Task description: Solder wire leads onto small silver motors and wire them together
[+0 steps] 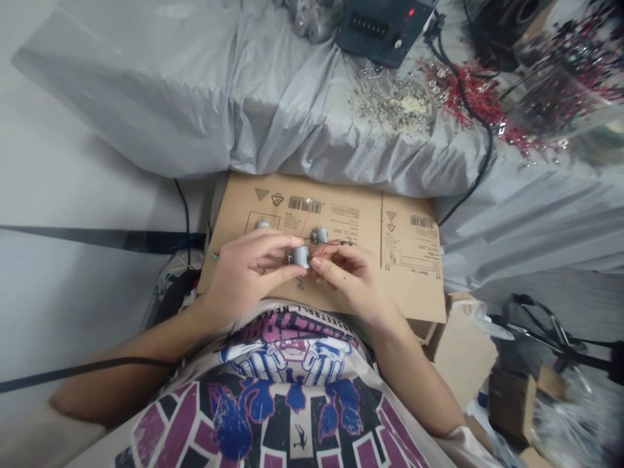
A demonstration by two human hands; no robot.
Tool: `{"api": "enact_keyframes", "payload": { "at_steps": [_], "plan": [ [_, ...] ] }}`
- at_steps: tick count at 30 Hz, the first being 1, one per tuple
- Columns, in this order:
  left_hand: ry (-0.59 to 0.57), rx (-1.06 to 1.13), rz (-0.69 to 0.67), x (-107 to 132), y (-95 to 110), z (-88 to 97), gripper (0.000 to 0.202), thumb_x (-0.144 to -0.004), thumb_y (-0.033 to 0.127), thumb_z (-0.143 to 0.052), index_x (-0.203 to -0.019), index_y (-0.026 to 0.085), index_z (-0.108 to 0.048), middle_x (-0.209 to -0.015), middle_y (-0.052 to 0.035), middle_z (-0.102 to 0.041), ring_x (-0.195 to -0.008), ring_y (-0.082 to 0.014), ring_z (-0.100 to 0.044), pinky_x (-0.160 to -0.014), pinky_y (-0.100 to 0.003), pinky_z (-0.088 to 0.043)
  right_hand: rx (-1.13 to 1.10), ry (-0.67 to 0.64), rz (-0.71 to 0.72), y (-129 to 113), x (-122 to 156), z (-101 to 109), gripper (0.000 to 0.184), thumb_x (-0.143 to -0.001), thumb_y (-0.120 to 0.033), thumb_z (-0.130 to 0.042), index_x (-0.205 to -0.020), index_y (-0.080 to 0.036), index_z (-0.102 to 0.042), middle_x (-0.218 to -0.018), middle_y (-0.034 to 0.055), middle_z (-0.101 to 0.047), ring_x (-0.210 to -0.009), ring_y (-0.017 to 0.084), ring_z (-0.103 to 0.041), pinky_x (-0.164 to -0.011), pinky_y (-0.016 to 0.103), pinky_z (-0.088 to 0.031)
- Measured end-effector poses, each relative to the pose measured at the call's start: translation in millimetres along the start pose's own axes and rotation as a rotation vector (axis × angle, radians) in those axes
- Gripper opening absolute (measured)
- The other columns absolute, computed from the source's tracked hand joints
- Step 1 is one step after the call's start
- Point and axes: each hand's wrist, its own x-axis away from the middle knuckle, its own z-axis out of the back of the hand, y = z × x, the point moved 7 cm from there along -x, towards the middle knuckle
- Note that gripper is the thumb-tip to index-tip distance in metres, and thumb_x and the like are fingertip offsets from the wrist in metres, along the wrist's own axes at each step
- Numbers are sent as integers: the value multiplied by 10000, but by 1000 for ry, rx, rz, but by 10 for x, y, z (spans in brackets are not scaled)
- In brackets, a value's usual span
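Observation:
A small silver electric motor [299, 257] is pinched between the thumb and fingers of my left hand [248, 263], above the cardboard. My right hand [346, 270] has its thumb and fingers closed on thin red and black wires [331, 246] at the motor's right end. Just beyond lies a second small motor [320, 234] on the cardboard sheet [409, 289]. Partly hidden behind my left fingers is another motor [262, 223]. Whether the wires are joined to the held motor I cannot tell.
Behind the cardboard stands a table under grey plastic sheeting [195, 78]. It bears a dark box with a red light [385, 29], metal scraps [394, 104], a heap of red wires [463, 91] and a black cable [480, 123]. Opened cartons [509, 403] lie at the lower right.

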Motion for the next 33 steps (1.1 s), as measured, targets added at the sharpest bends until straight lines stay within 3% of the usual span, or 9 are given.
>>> {"api": "enact_keyframes", "payload": {
  "at_steps": [5, 11, 17, 22, 27, 33],
  "plan": [
    [82, -75, -131, 48, 53, 13, 380, -913, 189, -933, -1262, 291, -822, -1219, -2, -771, -975, -143, -819, -954, -231, -739, 26, 58, 40, -14, 49, -4, 157, -995, -353, -838, -918, -232, -776, -801, -14, -728, -722, 126, -652, -705, 280, -537],
    [139, -106, -146, 48, 88, 33, 348, -936, 185, -910, -1257, 269, -807, -1192, -11, -759, -979, -139, -823, -907, -189, -735, 52, 47, 14, 38, 76, -30, 172, -985, -388, -854, -943, -234, -792, -809, -13, -729, -725, 129, -637, -689, 282, -508],
    [144, -103, -137, 41, 75, 42, 348, -931, 186, -913, -1247, 277, -801, -1180, -10, -781, -950, -144, -835, -834, -155, -727, 49, -27, -13, 125, 23, -59, 189, -989, -369, -831, -894, -219, -765, -778, -21, -692, -715, 125, -626, -700, 281, -510],
    [98, -120, -176, 35, 55, 50, 351, -971, 210, -879, -1297, 282, -772, -1208, -18, -798, -958, -156, -840, -871, -201, -740, 71, -51, -6, 117, -11, -30, 173, -1001, -382, -816, -930, -230, -775, -823, -14, -716, -730, 126, -655, -725, 288, -549],
    [55, -280, -273, -53, 80, 144, 363, -969, 227, -896, -1308, 261, -772, -1237, -33, -809, -1012, -166, -804, -925, -257, -731, 154, -10, 9, 34, -12, 217, 228, -963, -404, -858, -1139, -273, -795, -955, 6, -770, -818, 149, -710, -750, 298, -591],
    [33, -502, -417, -185, 6, 132, 334, -1014, 228, -849, -1335, 231, -756, -1232, -64, -831, -1157, -248, -748, -1020, -416, -662, 385, 143, 55, 48, -62, 624, 167, -1015, -373, -770, -1143, -268, -789, -1010, 27, -780, -864, 173, -702, -782, 327, -567]
  ]
}}
